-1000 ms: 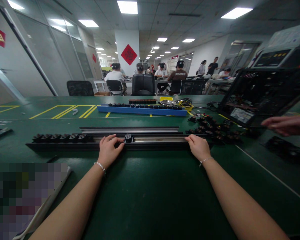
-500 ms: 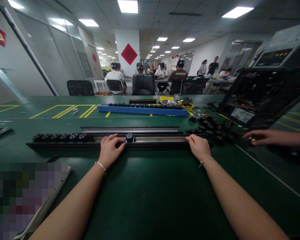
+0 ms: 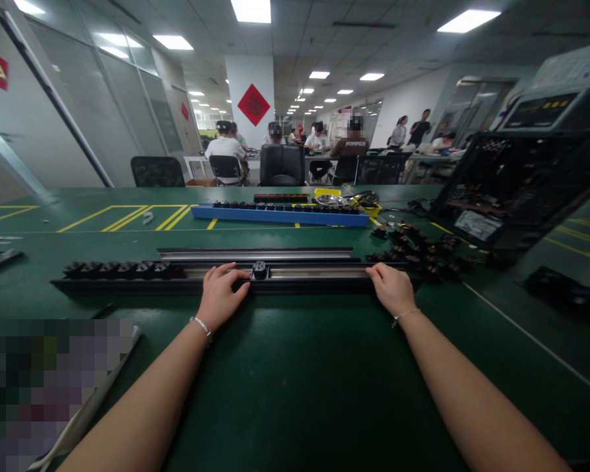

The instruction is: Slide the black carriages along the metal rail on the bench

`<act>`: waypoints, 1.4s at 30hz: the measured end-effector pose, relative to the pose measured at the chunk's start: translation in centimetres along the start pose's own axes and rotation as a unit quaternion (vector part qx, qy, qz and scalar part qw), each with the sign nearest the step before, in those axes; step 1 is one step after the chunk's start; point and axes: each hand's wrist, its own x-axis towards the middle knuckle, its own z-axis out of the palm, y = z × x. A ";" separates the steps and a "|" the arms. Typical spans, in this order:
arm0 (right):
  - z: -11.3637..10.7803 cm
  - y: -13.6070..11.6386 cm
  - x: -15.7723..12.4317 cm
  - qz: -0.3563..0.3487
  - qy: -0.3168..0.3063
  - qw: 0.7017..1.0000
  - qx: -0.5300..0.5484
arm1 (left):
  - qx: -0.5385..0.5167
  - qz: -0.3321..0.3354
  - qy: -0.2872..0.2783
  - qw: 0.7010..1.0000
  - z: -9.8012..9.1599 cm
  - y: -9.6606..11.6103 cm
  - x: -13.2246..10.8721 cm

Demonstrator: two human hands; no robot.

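Black block point(image 3: 260, 269) sits in the rail point(image 3: 319, 273), positioning seemingly underway: left hand point(image 3: 225, 288) right beside it, grip unclear; right hand point(image 3: 392, 287) grasps the rail; nudging calls for steadiness.

Office-like workshop: green workbench point(image 3: 285, 380), open electronics case point(image 3: 516, 183), seated people point(image 3: 225, 147) beyond.

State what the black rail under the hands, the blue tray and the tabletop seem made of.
Rail: probably metal, satin; its inner strip shines grey between dark edges.
Blue tray: plastic or painted metal, unclear which; evenly coloured, fairly matt.
Tabletop: perhaps rubber or vinyl, satin; soft reflections show.
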 end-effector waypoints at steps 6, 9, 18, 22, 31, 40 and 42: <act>0.3 0.2 0.0 -0.004 0.003 1.000 -0.003 | 0.009 0.008 -0.003 1.000 0.1 -0.1 -0.1; 0.4 0.4 0.0 -0.007 0.005 1.000 -0.011 | 0.010 0.009 -0.006 1.000 0.1 0.0 -0.1; 0.5 -0.4 -0.2 -0.023 0.008 0.998 -0.051 | 0.019 0.021 -0.020 0.999 0.4 -0.1 -0.2; 0.7 -2.4 -0.6 -0.069 0.012 0.997 -0.016 | 0.018 0.023 -0.024 0.999 0.4 0.0 -0.2; 2.0 -9.9 -2.8 -0.191 -0.051 0.979 0.046 | 0.025 0.054 -0.037 0.998 0.5 0.2 -0.2; 3.0 -15.9 -2.8 -0.203 -0.124 0.970 0.041 | 0.035 0.080 -0.055 0.995 0.6 0.1 -0.2; 3.4 -16.7 -2.7 -0.185 -0.129 0.974 0.026 | 0.031 0.092 -0.064 0.993 0.5 0.1 -0.2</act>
